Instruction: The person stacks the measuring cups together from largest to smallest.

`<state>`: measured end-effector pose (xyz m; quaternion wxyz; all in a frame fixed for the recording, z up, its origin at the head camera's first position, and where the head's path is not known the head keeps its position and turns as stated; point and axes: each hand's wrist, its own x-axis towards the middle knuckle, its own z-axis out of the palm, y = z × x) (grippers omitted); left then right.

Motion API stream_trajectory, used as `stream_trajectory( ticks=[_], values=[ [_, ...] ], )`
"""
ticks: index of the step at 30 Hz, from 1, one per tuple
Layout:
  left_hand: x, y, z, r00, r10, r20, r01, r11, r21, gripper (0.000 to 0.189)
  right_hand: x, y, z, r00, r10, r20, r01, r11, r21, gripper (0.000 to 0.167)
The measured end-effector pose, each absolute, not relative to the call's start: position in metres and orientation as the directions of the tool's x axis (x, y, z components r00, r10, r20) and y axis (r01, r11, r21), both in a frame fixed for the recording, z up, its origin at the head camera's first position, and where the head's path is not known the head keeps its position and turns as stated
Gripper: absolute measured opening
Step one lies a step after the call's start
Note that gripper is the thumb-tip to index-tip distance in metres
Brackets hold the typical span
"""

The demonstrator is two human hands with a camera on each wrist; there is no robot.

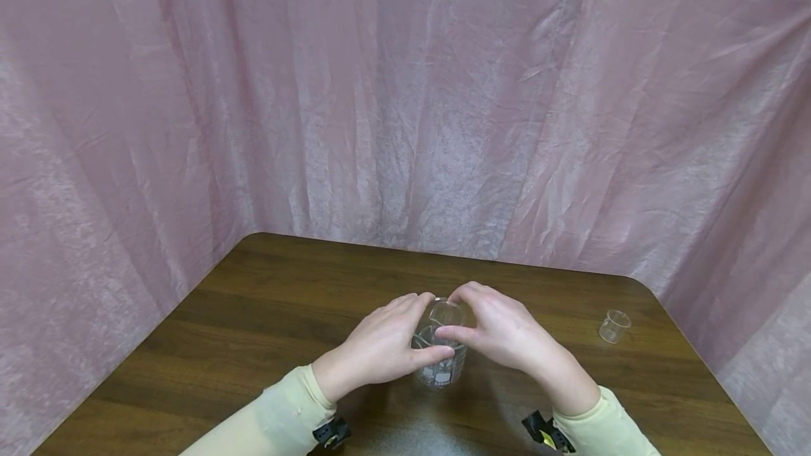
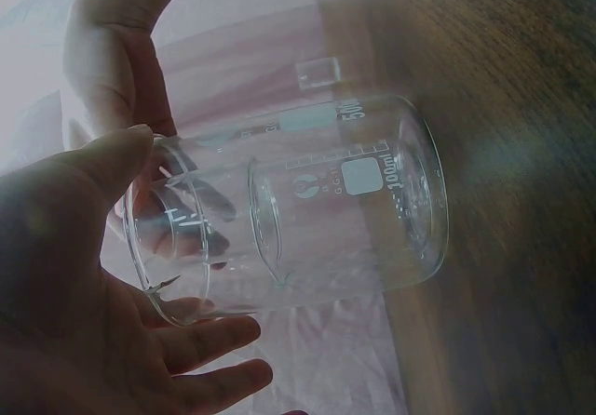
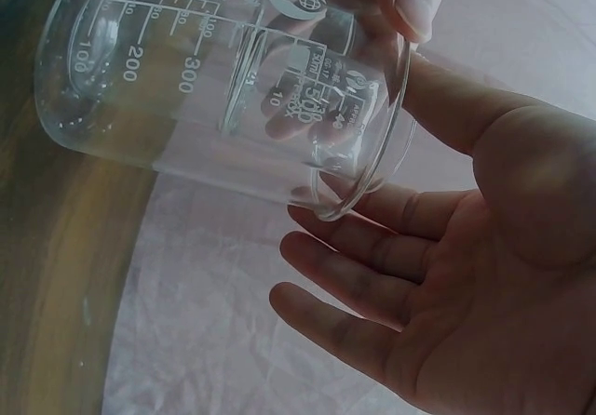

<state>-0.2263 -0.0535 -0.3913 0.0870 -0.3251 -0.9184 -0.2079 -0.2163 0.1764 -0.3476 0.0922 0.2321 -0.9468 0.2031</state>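
A large 500 ml glass beaker [image 1: 441, 376] stands on the table between my hands. Inside it sits a smaller beaker marked 100 ml [image 2: 363, 177]. A still smaller beaker, marked 50 ml [image 3: 358, 122], is upright at the large one's mouth. My left hand [image 1: 383, 343] grips the large beaker's rim, thumb on the near side and fingers round the far side. With thumb and index finger, my right hand [image 1: 507, 326] pinches the small beaker; its other fingers are spread. Clear glass and overlapping fingers partly hide the exact contact.
A tiny clear beaker [image 1: 614, 327] stands alone toward the table's right side. The brown wooden table [image 1: 285, 287] has rounded far corners. Pink curtains [image 1: 405, 104] hang behind it and at both sides.
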Motion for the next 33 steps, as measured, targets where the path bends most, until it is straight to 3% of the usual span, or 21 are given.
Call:
stream_trajectory(
  ticks=[14, 33],
  values=[
    [-0.2265, -0.0537, -0.3908, -0.776, 0.56, 0.288, 0.63, 0.707, 0.321, 0.087, -0.2166, 0.176, -0.3507, -0.853, -0.44, 0.281, -0.516, 0.79, -0.33, 0.043],
    [-0.2264, -0.0533, -0.3902, -0.793, 0.55, 0.262, 0.609, 0.713, 0.347, 0.093, -0.2214, 0.1763, -0.3446, -0.854, -0.484, 0.192, -0.521, 0.786, -0.333, 0.046]
  ],
)
